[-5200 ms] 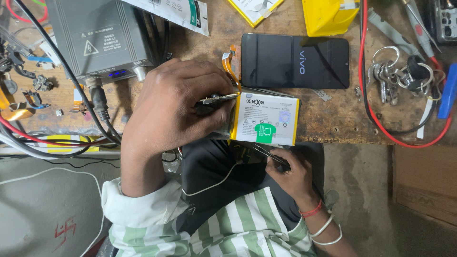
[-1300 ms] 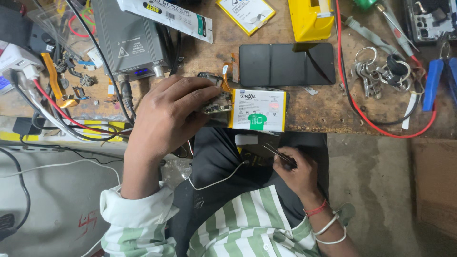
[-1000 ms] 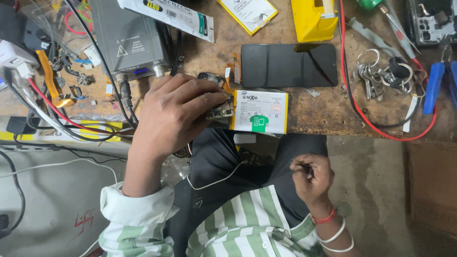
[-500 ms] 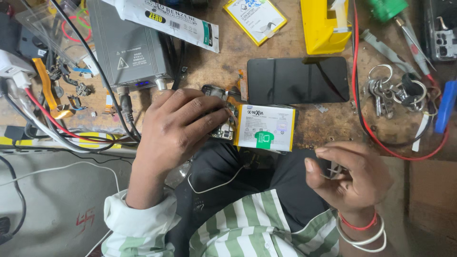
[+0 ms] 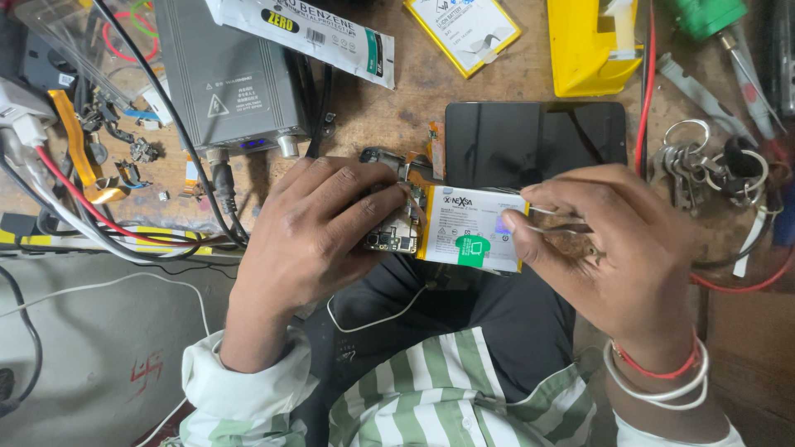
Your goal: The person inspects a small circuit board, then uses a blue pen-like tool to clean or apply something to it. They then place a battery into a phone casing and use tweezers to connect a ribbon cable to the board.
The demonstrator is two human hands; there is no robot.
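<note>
My left hand (image 5: 319,228) grips an opened phone at the bench's front edge, fingers lying over its green circuit board (image 5: 396,238). The phone's white battery (image 5: 464,228), with a yellow edge and a green sticker, is exposed to the right of my fingers. My right hand (image 5: 621,257) pinches thin metal tweezers (image 5: 553,218), whose tips point left at the battery's right edge. A black phone screen (image 5: 534,141) lies flat just behind the battery.
A grey power unit (image 5: 228,79) with cables stands at the back left, beside a white tube (image 5: 302,29). A spare battery (image 5: 464,29), a yellow box (image 5: 592,41), a key ring (image 5: 696,161), a red wire (image 5: 648,83) and hand tools crowd the back right.
My right hand has come up from my lap to the battery's right edge and now holds tweezers. My left hand has kept its grip on the phone.
</note>
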